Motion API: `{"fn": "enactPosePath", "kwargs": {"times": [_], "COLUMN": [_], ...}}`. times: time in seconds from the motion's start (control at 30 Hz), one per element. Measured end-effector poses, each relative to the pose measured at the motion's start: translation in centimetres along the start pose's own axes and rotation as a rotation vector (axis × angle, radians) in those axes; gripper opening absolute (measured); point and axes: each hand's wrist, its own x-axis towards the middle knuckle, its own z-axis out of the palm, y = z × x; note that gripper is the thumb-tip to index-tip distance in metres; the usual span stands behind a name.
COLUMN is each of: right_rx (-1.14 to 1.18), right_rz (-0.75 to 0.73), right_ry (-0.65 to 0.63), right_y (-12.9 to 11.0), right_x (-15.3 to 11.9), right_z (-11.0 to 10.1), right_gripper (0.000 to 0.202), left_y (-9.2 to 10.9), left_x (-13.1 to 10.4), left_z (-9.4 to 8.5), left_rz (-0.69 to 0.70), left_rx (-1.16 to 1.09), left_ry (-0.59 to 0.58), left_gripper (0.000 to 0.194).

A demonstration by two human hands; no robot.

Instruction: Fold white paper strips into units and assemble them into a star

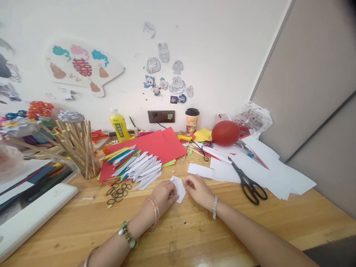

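Observation:
A small folded piece of white paper [179, 190] lies on the wooden table, its upper end creased to a slanted shape. My left hand [164, 194] grips the paper's left side, fingers curled and thumb resting on it. At the paper's right edge is my right hand [198, 190], its fingers drawn together; whether they pinch the edge is hidden. Left of my hands lies a pile of folded white paper strips [141, 167], with coloured folded strips [119, 155] behind. A blank white paper strip [200, 171] lies just beyond my right hand.
Black-handled scissors [249, 185] rest partly on white sheets [267, 174] at right. Black rings [118, 193] lie left. Red sheets [150, 142], a yellow bottle [119, 125], a lidded cup [192, 121] and a red balloon [226, 133] sit behind. Wooden sticks [87, 152] stand at left.

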Motion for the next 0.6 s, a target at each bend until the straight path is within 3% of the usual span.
{"fn": "enactPosePath", "kwargs": {"times": [0.07, 0.17, 0.33, 0.6], "right_rx": [-0.027, -0.126, -0.099, -0.083], "right_rz": [-0.018, -0.051, -0.026, -0.002], "right_ry": [-0.006, -0.039, -0.086, -0.111], "right_y": [0.0, -0.2, -0.5, -0.6], "right_x": [-0.2, -0.4, -0.3, -0.2], "right_z": [0.1, 0.1, -0.2, -0.2], "right_gripper": [0.015, 0.031, 0.008, 0.006], "left_y": [-0.3, -0.7, -0.7, -0.3], "left_x": [0.0, 0.0, -0.2, -0.2], "left_z": [0.4, 0.8, 0.4, -0.1], "left_rz": [0.010, 0.018, 0.041, 0.010], "left_rx": [-0.008, -0.023, -0.094, -0.118], "left_ry": [0.023, 0.054, 0.060, 0.035], "left_gripper": [0.006, 0.007, 0.007, 0.009]}}
